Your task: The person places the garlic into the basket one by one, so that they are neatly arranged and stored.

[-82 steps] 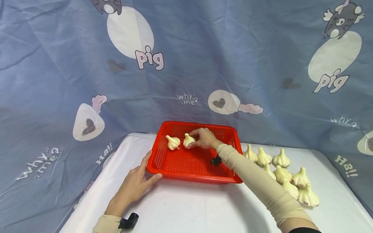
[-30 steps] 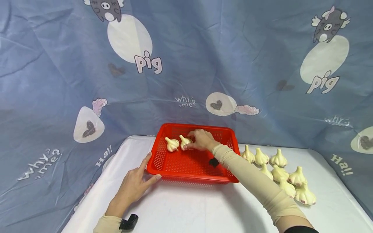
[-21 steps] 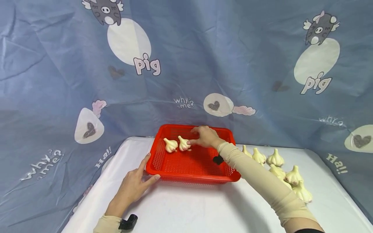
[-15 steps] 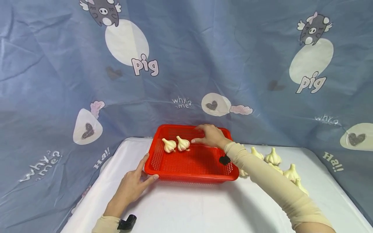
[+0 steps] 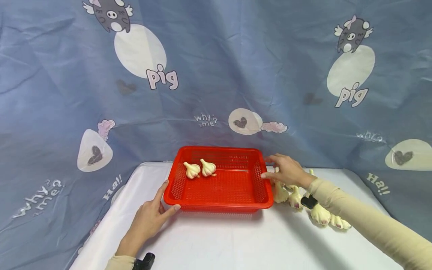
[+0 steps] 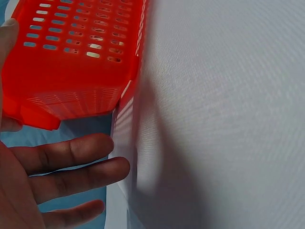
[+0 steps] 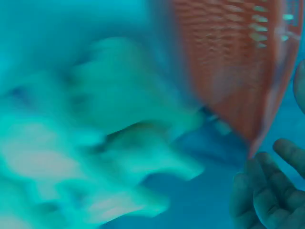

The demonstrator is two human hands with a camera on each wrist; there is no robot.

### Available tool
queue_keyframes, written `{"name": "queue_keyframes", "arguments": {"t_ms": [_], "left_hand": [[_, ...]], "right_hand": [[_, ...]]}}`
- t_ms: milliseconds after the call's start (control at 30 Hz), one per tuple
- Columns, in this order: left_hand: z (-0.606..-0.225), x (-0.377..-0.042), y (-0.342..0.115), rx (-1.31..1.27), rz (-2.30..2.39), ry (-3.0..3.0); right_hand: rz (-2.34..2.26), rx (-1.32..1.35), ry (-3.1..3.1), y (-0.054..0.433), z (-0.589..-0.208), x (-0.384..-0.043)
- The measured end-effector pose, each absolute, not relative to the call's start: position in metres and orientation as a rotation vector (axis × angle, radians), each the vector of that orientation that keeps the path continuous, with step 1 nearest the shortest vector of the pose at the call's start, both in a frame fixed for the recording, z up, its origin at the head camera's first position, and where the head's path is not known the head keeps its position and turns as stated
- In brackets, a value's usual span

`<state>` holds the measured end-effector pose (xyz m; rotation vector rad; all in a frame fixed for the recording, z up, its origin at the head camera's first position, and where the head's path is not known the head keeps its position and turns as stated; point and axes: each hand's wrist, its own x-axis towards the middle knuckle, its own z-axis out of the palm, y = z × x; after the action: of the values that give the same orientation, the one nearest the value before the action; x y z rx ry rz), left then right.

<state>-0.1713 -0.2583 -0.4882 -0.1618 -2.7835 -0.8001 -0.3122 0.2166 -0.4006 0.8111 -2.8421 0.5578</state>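
Head view: I saw a blue curtain [image 5: 209, 48] behind a white table [image 5: 216, 240].
Red basket [image 5: 219, 205]: sat on the table.
Left hand [image 5: 148, 217]: thumb and index finger touched the basket's near left corner; other fingers were spread.
Right hand [image 5: 287, 170]: hovered at the right rim, fingers parted.
Garlic bulbs [image 5: 192, 171]: two lay inside, far left; more bulbs [image 5: 320, 215] lay outside, right.

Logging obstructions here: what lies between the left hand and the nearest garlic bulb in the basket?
In the head view, the red basket's left wall separates the left hand from that garlic bulb.
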Motion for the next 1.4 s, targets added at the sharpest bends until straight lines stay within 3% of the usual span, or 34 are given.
{"name": "queue_keyframes", "arguments": {"t_ms": [267,633,1100,1400], "left_hand": [[-0.487,-0.171,-0.257,-0.142,-0.792,-2.801],[-0.486,-0.173,-0.260,-0.154,-0.806,-2.800],[-0.486,-0.172,-0.259,-0.153,-0.818,-2.800],[-0.485,-0.173,-0.259,-0.149,-0.811,-2.801]], "right_hand": [[0.491,0.764,-2.911,0.299,-0.408,-0.274],[0.351,0.712,-3.015,0.353,-0.411,-0.231],[0.283,0.675,-3.038,0.369,-0.437,-0.212],[0.166,0.857,-2.866,0.364,-0.447,-0.212]]}}
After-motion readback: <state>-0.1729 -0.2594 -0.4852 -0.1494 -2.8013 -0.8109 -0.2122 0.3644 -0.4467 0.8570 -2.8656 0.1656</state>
